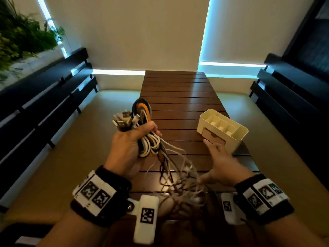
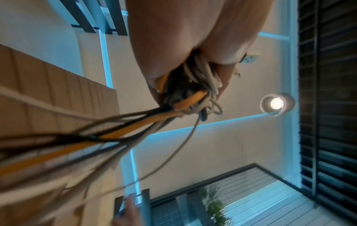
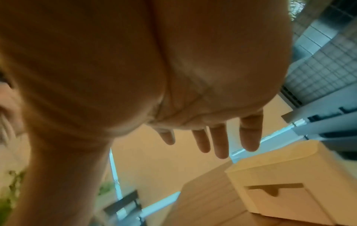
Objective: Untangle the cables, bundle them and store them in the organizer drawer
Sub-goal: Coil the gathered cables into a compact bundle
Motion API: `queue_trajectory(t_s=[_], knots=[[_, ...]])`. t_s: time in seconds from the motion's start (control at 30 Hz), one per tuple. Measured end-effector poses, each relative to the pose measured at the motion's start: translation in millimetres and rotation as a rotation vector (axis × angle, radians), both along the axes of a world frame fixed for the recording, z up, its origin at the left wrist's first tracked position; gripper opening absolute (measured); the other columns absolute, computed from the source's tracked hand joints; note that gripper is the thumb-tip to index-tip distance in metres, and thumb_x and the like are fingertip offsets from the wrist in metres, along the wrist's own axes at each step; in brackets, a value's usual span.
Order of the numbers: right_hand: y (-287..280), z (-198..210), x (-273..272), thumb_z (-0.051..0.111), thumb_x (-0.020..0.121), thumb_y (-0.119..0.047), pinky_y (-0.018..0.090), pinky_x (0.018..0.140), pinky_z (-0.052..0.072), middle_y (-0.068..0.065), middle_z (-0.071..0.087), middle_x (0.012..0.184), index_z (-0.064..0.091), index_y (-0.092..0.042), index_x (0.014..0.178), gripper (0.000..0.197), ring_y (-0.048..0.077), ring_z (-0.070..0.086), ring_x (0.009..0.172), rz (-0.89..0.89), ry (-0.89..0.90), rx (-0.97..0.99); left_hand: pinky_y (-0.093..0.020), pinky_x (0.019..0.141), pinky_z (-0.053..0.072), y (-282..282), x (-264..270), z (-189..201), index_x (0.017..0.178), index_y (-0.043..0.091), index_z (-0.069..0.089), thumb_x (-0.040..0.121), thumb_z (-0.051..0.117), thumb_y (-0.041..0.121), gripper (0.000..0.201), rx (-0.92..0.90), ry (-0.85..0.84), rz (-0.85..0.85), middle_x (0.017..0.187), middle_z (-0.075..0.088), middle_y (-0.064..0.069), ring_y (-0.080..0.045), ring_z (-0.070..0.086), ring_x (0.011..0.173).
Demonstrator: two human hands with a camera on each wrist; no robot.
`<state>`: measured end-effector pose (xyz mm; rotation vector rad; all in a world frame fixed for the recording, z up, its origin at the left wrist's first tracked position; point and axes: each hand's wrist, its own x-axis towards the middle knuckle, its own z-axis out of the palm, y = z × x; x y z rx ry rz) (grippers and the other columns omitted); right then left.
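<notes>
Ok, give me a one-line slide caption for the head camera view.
Left hand grips a cable bundle above the slatted table; open right hand reaches toward the cream organizer.

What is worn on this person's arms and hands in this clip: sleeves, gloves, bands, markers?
Both hands, left hand and right hand, are bare: no gloves, no sleeves in view. Each wrist carries a black band with white blocks bearing black-and-white square markers. A white marker-tagged camera module sits on each inner wrist.

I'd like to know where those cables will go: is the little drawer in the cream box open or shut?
Shut: the drawer front sits flush in the organizer.
</notes>
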<state>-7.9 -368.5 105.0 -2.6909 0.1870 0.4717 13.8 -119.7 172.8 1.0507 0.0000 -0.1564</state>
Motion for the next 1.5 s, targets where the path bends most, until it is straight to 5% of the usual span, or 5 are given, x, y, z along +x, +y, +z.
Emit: queue_trajectory(t_s=[0.33, 0.53, 0.93, 1.1, 1.5], knots=[[69.4, 39.2, -32.6, 0.087, 0.071, -0.021, 0.029, 0.107, 0.043, -0.017, 0.041, 0.149, 0.013, -0.045, 0.151, 0.112, -0.001, 0.044, 0.133, 0.204, -0.303, 0.913, -0.039, 0.069, 0.058, -32.3, -27.3, -0.6, 0.095, -0.004, 0.067, 0.073, 0.070, 0.003, 0.024, -0.084, 0.035, -0.199, 0.078, 0.066, -0.018, -0.029, 0.065, 0.073], [72.1, 31.5, -39.4, 0.066, 0.092, -0.015, 0.048, 0.079, 0.056, 0.000, 0.070, 0.078, 0.068, -0.024, 0.093, 0.008, 0.018, 0.066, 0.072, 0.133, -0.241, 0.916, -0.040, 0.078, 0.059, -19.1, -27.8, 13.6, 0.085, 0.002, 0.071, 0.072, 0.064, 0.005, 0.015, -0.161, 0.011, -0.273, 0.076, 0.066, -0.015, -0.027, 0.068, 0.078], [52.6, 36.4, -39.2, 0.071, 0.086, -0.036, 0.048, 0.086, 0.057, 0.004, 0.070, 0.081, 0.064, -0.034, 0.081, 0.009, 0.023, 0.069, 0.078, 0.232, -0.024, 0.694, -0.027, 0.063, 0.053, -1.9, -34.1, 24.8, 0.071, 0.015, 0.061, 0.085, 0.053, 0.016, 0.017, -0.318, -0.030, -0.256, 0.068, 0.053, 0.003, -0.009, 0.050, 0.057], [30.6, 46.7, -38.2, 0.072, 0.085, -0.033, 0.029, 0.076, 0.057, -0.002, 0.067, 0.084, 0.062, -0.033, 0.088, 0.011, 0.006, 0.065, 0.074, 0.264, -0.079, 0.597, -0.029, 0.061, 0.053, 13.2, -29.3, 17.6, 0.065, 0.014, 0.064, 0.082, 0.056, 0.015, 0.020, -0.199, 0.016, -0.247, 0.065, 0.051, 0.000, -0.011, 0.051, 0.055], [23.3, 72.5, -25.0, 0.062, 0.079, -0.049, 0.037, 0.076, 0.058, -0.010, 0.069, 0.086, 0.069, -0.036, 0.086, 0.017, 0.011, 0.065, 0.081, 0.296, -0.393, 0.672, -0.031, 0.054, 0.054, 19.3, -31.7, -1.5, 0.102, -0.005, 0.064, 0.064, 0.076, 0.004, 0.042, 0.136, 0.035, -0.375, 0.087, 0.064, -0.023, -0.022, 0.061, 0.057]])
